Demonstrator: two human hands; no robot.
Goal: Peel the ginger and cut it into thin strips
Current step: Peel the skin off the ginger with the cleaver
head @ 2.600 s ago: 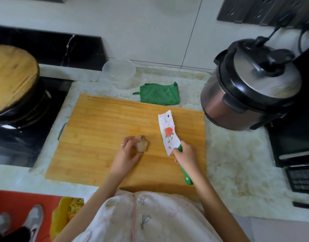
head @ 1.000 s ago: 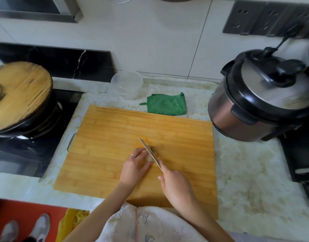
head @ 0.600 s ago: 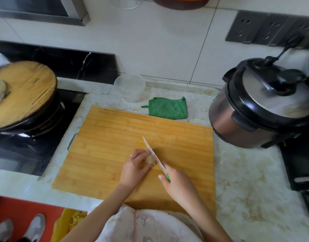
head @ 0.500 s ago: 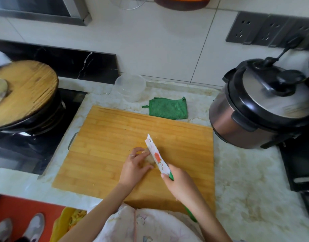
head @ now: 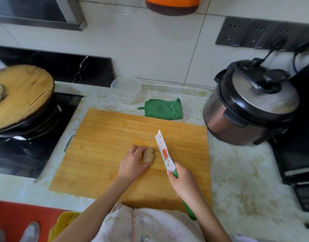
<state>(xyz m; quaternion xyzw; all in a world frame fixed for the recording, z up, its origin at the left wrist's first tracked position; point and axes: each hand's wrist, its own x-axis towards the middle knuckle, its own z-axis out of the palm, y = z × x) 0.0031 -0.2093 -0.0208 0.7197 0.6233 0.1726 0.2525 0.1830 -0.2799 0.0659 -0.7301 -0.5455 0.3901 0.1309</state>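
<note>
I see the knobbly beige ginger piece [head: 149, 155] on the bamboo cutting board [head: 106, 137], its long axis running away from me. The left hand [head: 132, 165] curls its fingers round the ginger's left side. The right hand [head: 184, 183] grips the floral white knife [head: 163, 152] just right of it, not touching.

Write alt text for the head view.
A left hand holds a ginger piece on a wooden cutting board; the right hand grips a floral-bladed knife beside it, not touching. A green cloth and a cooker sit behind.
</note>
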